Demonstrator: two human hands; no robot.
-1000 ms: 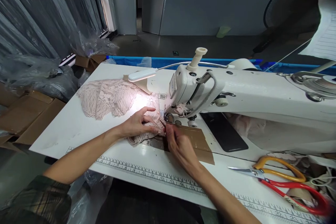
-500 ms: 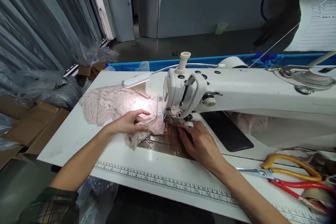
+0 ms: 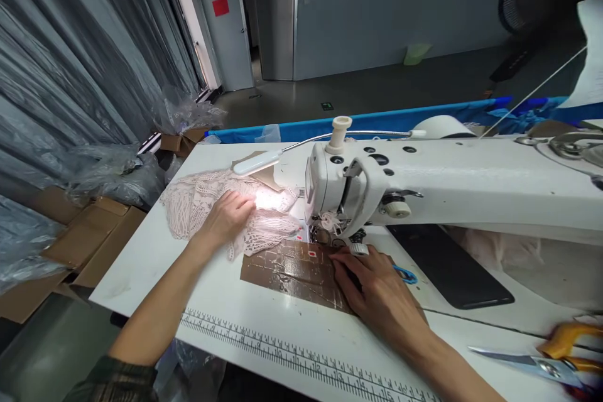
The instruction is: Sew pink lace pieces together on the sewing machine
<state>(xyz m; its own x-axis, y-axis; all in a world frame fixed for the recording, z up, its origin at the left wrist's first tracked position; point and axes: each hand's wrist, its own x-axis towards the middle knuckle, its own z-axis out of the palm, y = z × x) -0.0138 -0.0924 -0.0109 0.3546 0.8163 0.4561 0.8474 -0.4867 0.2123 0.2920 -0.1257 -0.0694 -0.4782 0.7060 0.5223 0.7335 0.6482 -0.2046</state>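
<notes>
My left hand [image 3: 230, 217] is closed on a pale pink lace fabric [image 3: 188, 201], which lies bunched on the white table to the left of the sewing machine's needle area. The lace's right edge reaches close to the presser foot [image 3: 313, 233]. My right hand [image 3: 377, 286] rests at the right of the foot with its fingers curled and their tips by the brown taped plate [image 3: 292, 270]. What those fingertips pinch, if anything, is hidden. From behind that hand a blue loop [image 3: 406, 274] sticks out; I cannot tell whether it is held.
The white sewing machine [image 3: 452, 169] spans the right side, with a small lamp [image 3: 257, 163] over the lace. A black phone [image 3: 452, 267] lies under its arm. Yellow-handled scissors [image 3: 546, 364] are at the lower right. A printed ruler [image 3: 282, 355] runs along the front edge; cardboard boxes [image 3: 89, 232] stand left.
My left hand has drawn the lace back from the front of the foot, baring more of the brown plate, and its fingers have closed. The blue loop has come into sight. The view has shifted.
</notes>
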